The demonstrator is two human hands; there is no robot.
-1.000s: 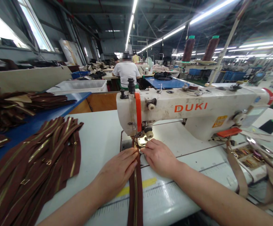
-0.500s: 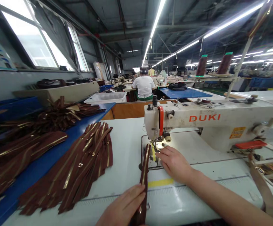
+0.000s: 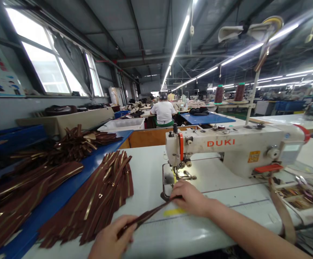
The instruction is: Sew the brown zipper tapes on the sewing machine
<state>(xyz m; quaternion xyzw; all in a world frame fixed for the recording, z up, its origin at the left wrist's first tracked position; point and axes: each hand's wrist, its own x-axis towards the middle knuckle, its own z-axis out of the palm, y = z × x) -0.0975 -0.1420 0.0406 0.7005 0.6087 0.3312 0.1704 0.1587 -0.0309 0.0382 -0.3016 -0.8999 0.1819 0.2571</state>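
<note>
A brown zipper strip [image 3: 152,213] stretches slantwise between my two hands over the pale sewing table. Its lower end is gripped by my left hand [image 3: 114,235], between thumb and fingers. My right hand [image 3: 189,198] pinches the upper end, just in front of the needle area of the white sewing machine [image 3: 248,144]. The fingers there cover the strip's tip. To the left, a fanned pile of brown zipper strips [image 3: 99,198] with gold-coloured teeth lies on the table.
More brown strips [image 3: 24,187] lie on a blue surface [image 3: 48,201] at the left. An open box of small parts [image 3: 296,196] stands at the right. Two thread cones stand behind the machine. A person in a white shirt [image 3: 164,112] sits ahead, back turned.
My left hand has moved left and the strip has swung from nearly upright to slanting. My right hand, formerly beside the needle area, has come nearer and now grips the strip's upper end.
</note>
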